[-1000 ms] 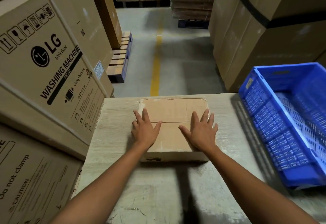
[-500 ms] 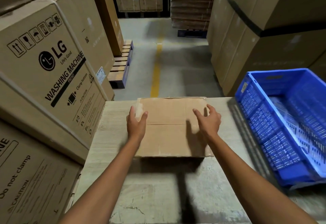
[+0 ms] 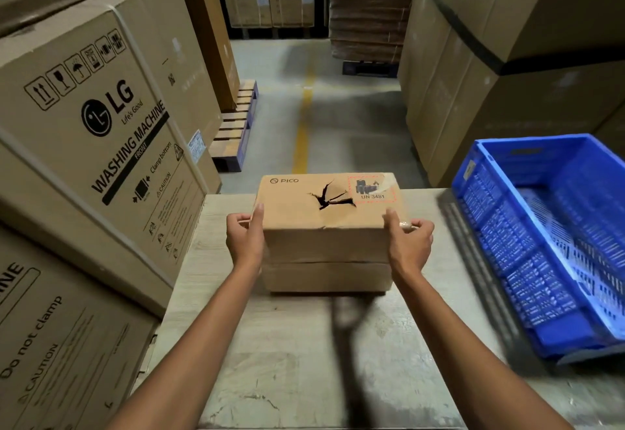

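I count one cardboard box in hand, over the far half of the one table, tipped so that its printed face looks up at me; that face carries one PICO mark, one jagged tear and one red-dashed UN 3481 label. Two hands are on it, one at each side; the left hand grasps the left edge, thumb on the printed face, fingers curled round the side; the right hand grasps the right edge the same way. Whether the box's lower edge touches the table I cannot tell. One blue crate sits on the table's right end, near the box but apart from it; two washing machine cartons stand stacked at the left; one yellow line runs down the floor beyond.
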Available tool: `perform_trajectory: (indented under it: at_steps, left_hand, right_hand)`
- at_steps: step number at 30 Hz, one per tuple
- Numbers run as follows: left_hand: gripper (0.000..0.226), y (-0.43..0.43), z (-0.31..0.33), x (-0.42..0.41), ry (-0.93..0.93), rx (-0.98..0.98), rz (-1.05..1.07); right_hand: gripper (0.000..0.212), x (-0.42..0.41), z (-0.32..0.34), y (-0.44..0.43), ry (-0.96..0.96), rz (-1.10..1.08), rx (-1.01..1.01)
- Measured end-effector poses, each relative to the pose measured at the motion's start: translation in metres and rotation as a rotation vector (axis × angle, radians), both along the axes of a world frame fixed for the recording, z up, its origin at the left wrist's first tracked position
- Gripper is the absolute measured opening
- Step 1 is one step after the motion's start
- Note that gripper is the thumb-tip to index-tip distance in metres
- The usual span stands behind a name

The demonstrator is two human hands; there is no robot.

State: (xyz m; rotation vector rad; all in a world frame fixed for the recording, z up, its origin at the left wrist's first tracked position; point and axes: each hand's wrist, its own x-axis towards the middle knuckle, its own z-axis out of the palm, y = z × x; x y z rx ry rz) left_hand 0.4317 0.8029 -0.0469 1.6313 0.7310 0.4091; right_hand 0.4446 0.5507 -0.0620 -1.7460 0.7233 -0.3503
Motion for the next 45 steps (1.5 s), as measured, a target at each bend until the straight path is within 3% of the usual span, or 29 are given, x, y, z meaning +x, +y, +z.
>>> perform_trajectory:
  at_steps: [4, 9, 12, 15, 18, 20, 25, 27, 30, 32, 36, 40, 45]
  left_hand:
    - [0.026, 0.003, -0.012, -0.017, 0.082, 0.179, -0.117]
    - [0.039, 0.003, -0.014, -0.014, -0.125, 0.858, -0.343]
    - [0.041, -0.006, -0.007, 0.003, -0.134, 1.034, -0.603]
    - [0.056, -0.019, 0.005, 0.022, 0.099, 0.993, -0.739]
    - [0.088, -0.033, 0.011, 0.044, 0.401, 0.941, -0.608]
    - [0.104, -0.044, 0.010, 0.050, 0.500, 0.982, -0.559]
    - [0.098, -0.064, 0.011, 0.056, 0.618, 1.148, -0.538]
    - [0.095, -0.068, 0.020, 0.062, 0.671, 1.152, -0.559]
    - [0.089, -0.061, 0.027, 0.077, 0.635, 1.109, -0.632]
    - [0.104, -0.045, 0.030, 0.086, 0.630, 1.075, -0.760]
    - [0.115, -0.022, 0.032, 0.100, 0.662, 0.980, -0.937]
    - [0.080, -0.026, 0.022, 0.093, 0.494, 0.983, -0.750]
    - [0.076, -0.029, 0.016, 0.085, 0.428, 1.085, -0.682]
  right_hand:
    - [0.045, -0.020, -0.011, -0.004, 0.049, 0.076, -0.111]
    - [0.042, -0.022, -0.011, -0.007, -0.093, 0.189, -0.687]
    - [0.036, -0.003, 0.003, -0.003, -0.204, 0.427, -0.874]
    - [0.035, 0.015, 0.022, 0.009, -0.096, 0.603, -0.830]
    - [0.054, 0.036, 0.028, 0.019, 0.087, 0.514, -0.889]
    - [0.062, 0.042, 0.028, 0.023, 0.170, 0.478, -0.981]
    - [0.054, 0.047, 0.029, 0.045, 0.339, 0.532, -1.118]
    - [0.063, 0.051, 0.029, 0.055, 0.368, 0.589, -1.133]
    - [0.074, 0.053, 0.019, 0.046, 0.252, 0.788, -1.101]
    - [0.073, 0.053, 0.016, 0.036, 0.156, 0.910, -1.142]
    - [0.056, 0.059, 0.018, 0.037, 0.061, 0.844, -1.158]
    - [0.035, 0.070, 0.017, 0.051, 0.080, 0.729, -1.234]
    - [0.040, 0.081, 0.011, 0.061, 0.163, 0.715, -1.272]
